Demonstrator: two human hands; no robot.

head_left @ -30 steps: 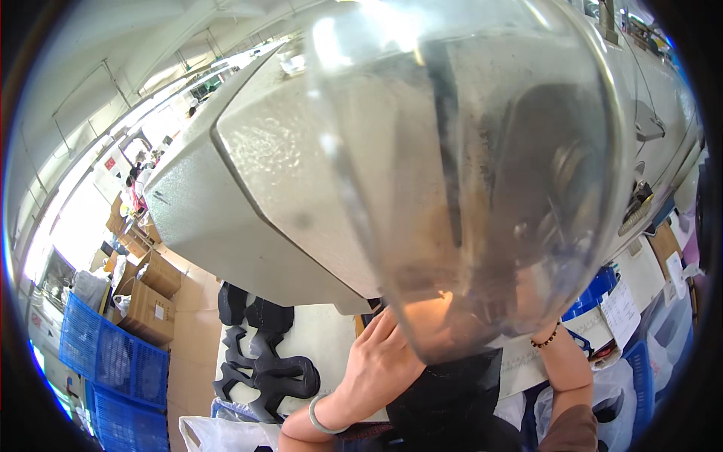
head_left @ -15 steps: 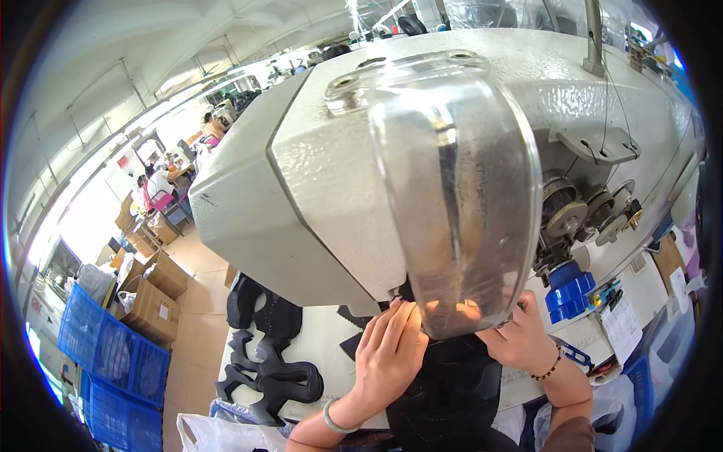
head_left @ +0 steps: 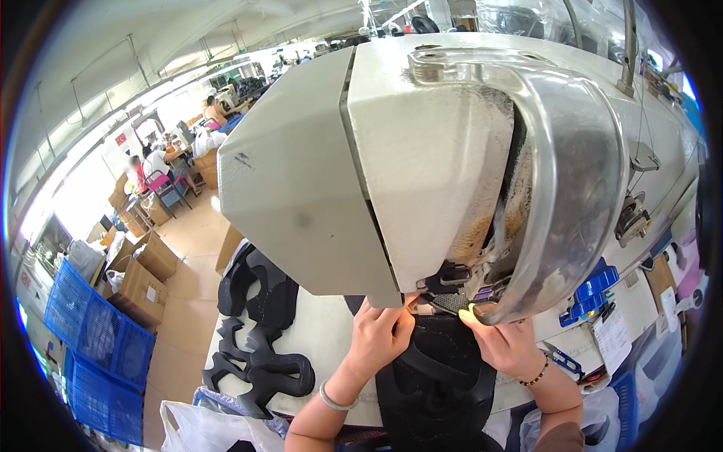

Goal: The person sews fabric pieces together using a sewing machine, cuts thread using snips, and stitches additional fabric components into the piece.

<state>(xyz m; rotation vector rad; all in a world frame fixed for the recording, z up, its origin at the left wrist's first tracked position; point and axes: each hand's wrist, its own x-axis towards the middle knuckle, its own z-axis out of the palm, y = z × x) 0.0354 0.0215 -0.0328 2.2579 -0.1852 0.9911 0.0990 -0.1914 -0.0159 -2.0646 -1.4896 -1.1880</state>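
Observation:
A black flat piece of stitched material point(head_left: 437, 377) hangs toward me over the table's front edge, its far end under the head of a large pale sewing machine point(head_left: 301, 188). At its left edge my left hand point(head_left: 380, 337) has bent fingers pressed together on the material close below the machine head. My right hand point(head_left: 503, 345) grips the right edge with thumb and fingers; the clear curved guard point(head_left: 572, 188) hides some of its fingertips. Light from the machine falls on the fingers of both hands. The needle area is mostly hidden.
Several black cut-out pieces point(head_left: 260, 361) lie left on the pale table point(head_left: 331, 380). Blue crates point(head_left: 102, 324) and cardboard boxes point(head_left: 135, 290) stand on the floor at left. At right are a blue knob point(head_left: 595, 290), a paper sheet point(head_left: 612, 335) and plastic bags. People sit farther back.
My view has shifted, so the machine head and guard appear farther right and larger, showing the work area beneath. Both hands stay at the black piece.

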